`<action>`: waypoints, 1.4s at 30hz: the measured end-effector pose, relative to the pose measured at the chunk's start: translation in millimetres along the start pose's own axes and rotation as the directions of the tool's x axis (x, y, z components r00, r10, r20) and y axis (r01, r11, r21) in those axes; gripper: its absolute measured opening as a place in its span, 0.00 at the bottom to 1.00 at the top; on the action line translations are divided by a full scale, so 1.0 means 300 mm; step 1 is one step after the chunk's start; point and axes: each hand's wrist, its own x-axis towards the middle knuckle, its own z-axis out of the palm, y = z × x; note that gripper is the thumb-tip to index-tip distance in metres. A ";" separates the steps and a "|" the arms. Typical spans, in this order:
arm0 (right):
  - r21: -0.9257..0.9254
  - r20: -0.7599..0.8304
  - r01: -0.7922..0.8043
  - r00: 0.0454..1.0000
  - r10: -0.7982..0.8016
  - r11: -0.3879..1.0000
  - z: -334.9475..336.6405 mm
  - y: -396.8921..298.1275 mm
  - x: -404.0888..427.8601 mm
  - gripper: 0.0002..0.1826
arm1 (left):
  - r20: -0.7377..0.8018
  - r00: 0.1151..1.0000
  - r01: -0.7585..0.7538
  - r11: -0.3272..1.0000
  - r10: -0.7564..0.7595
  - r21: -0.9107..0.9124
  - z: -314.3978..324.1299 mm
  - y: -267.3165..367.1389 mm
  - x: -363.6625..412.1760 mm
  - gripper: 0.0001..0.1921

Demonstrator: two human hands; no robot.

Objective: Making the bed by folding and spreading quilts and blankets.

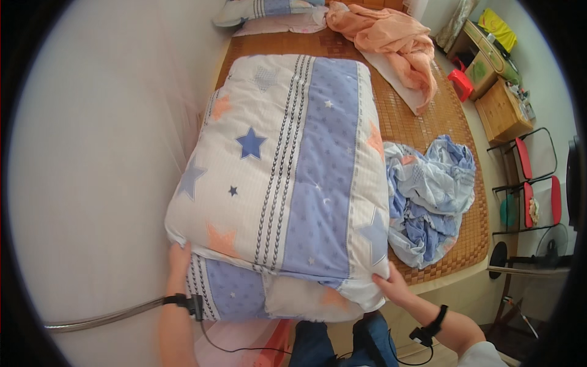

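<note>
A thick folded quilt (275, 165) with stars, chain-like stripes and a blue band lies before me on the bamboo mat of the bed. My left hand (179, 257) grips its near left corner, with the fingers partly hidden under the fabric. At the near right corner, my right hand (390, 283) pinches the edge between thumb and fingers. Below the top fold, a lower layer of the quilt (236, 286) shows and hangs over the bed's front edge. A crumpled blue and white cloth (426, 202) sits just right of the quilt.
An orange blanket (390, 41) is heaped at the far right of the bamboo mat (408, 124), and pillows (279, 23) are at the far end. White netting (114, 160) runs along the left. Red-seated chairs (527, 204) and a wooden cabinet (502, 110) stand off to the right.
</note>
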 end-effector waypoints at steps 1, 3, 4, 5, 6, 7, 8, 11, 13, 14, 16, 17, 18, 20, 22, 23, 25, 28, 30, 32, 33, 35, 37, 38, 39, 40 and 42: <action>-0.084 -0.009 -0.103 0.995 0.103 0.991 0.018 0.075 0.007 0.25 | 0.017 0.998 0.049 0.986 -0.053 0.160 0.076 -0.046 -0.018 0.23; -0.234 -0.033 -0.191 0.981 0.189 0.953 0.015 0.115 0.030 0.26 | 0.014 0.998 0.059 0.998 -0.060 0.025 0.194 -0.118 -0.051 0.25; -0.214 -0.059 -0.202 0.979 0.194 0.956 0.010 0.101 0.039 0.26 | 0.006 0.998 0.067 0.992 -0.067 -0.111 0.229 -0.158 -0.089 0.27; -0.193 -0.086 -0.211 0.976 0.198 0.958 0.004 0.085 0.042 0.26 | 0.011 0.997 0.076 0.992 -0.075 -0.103 0.259 -0.199 -0.140 0.27; -0.086 0.022 -0.216 0.975 0.219 0.973 -0.007 0.061 0.034 0.32 | -0.196 0.979 0.047 0.997 -0.057 -0.054 0.274 -0.225 -0.201 0.29; -0.087 0.026 -0.215 0.976 0.218 0.973 -0.006 0.078 0.024 0.32 | -0.393 0.919 0.023 1.000 -0.023 -0.003 0.291 -0.248 -0.256 0.31; 0.135 0.018 -0.266 0.964 0.266 0.955 0.005 0.108 0.013 0.35 | -0.408 0.898 0.146 0.986 -0.165 -0.077 0.314 -0.301 -0.311 0.33; 0.431 0.073 -0.325 0.942 0.326 0.842 0.023 0.188 -0.007 0.41 | -0.104 0.843 0.378 0.718 -0.528 -0.584 0.347 -0.278 -0.483 0.37; 0.365 0.025 -0.231 0.971 0.239 0.902 0.044 0.246 0.009 0.40 | 0.341 0.719 0.433 0.007 -0.606 -0.901 0.360 -0.160 -0.598 0.38; 0.332 0.020 -0.267 0.961 0.276 0.905 0.059 0.255 0.023 0.41 | 0.342 0.711 0.437 0.004 -0.615 -0.900 0.365 -0.147 -0.639 0.38; 0.270 0.020 -0.322 0.944 0.329 0.907 0.071 0.264 0.066 0.41 | 0.680 0.623 0.592 -0.335 -0.387 -0.733 0.373 -0.151 -0.685 0.39; 0.214 0.011 -0.369 0.927 0.376 0.904 0.075 0.279 0.081 0.41 | 0.684 0.616 0.594 -0.340 -0.391 -0.729 0.403 -0.186 -0.680 0.39; 0.205 0.020 -0.371 0.927 0.375 0.906 0.084 0.297 0.096 0.41 | 0.650 0.714 0.555 -0.354 -0.262 -0.753 0.445 -0.240 -0.667 0.40; 0.183 0.159 -0.343 0.935 0.317 0.921 0.068 0.350 0.138 0.41 | 0.597 0.792 0.514 -0.386 -0.130 -0.766 0.494 -0.260 -0.661 0.40; 0.177 0.173 -0.388 0.917 0.359 0.905 0.050 0.389 0.147 0.39 | 0.616 0.781 0.539 -0.388 -0.104 -0.748 0.490 -0.200 -0.625 0.39; 0.179 0.185 -0.429 0.898 0.398 0.885 0.043 0.406 0.152 0.37 | 0.615 0.782 0.535 -0.395 -0.104 -0.747 0.486 -0.171 -0.622 0.39; 0.189 0.199 -0.440 0.893 0.405 0.878 0.038 0.426 0.157 0.36 | 0.661 0.748 0.579 -0.540 0.054 -0.611 0.465 -0.135 -0.639 0.38; 0.218 0.240 -0.495 0.863 0.446 0.841 0.060 0.394 0.171 0.36 | 0.688 0.711 0.600 -0.633 0.142 -0.489 0.578 -0.249 -0.622 0.35; 0.237 0.254 -0.537 0.839 0.482 0.810 0.071 0.347 0.172 0.36 | 0.713 0.687 0.634 -0.592 0.138 -0.497 0.585 -0.253 -0.610 0.34; 0.352 0.225 -0.600 0.799 0.558 0.719 0.076 0.320 0.155 0.33 | 0.744 0.655 0.675 -0.546 0.134 -0.496 0.549 -0.211 -0.615 0.33; 0.353 0.224 -0.596 0.802 0.554 0.721 0.075 0.320 0.152 0.33 | 0.755 0.655 0.673 -0.470 0.019 -0.571 0.516 -0.176 -0.609 0.32; 0.436 0.268 -0.619 0.783 0.562 0.654 0.065 0.322 0.140 0.31 | 0.747 0.659 0.669 -0.384 -0.089 -0.637 0.508 -0.157 -0.615 0.31; 0.426 0.292 -0.595 0.803 0.520 0.681 0.061 0.342 0.134 0.30 | 0.646 0.761 0.583 -0.374 -0.060 -0.722 0.533 -0.170 -0.624 0.30; 0.414 0.316 -0.579 0.815 0.485 0.703 0.055 0.345 0.134 0.30 | 0.637 0.769 0.576 -0.376 -0.052 -0.726 0.541 -0.175 -0.621 0.30; 0.415 0.314 -0.574 0.819 0.481 0.706 0.048 0.332 0.126 0.30 | 0.631 0.774 0.557 -0.428 -0.042 -0.712 0.544 -0.178 -0.631 0.29; 0.379 0.322 -0.579 0.814 0.483 0.722 0.041 0.314 0.119 0.30 | 0.624 0.780 0.536 -0.478 -0.034 -0.696 0.545 -0.180 -0.643 0.28; 0.345 0.330 -0.573 0.816 0.475 0.744 0.015 0.272 0.085 0.29 | 0.577 0.808 0.478 -0.443 -0.116 -0.758 0.525 -0.161 -0.674 0.27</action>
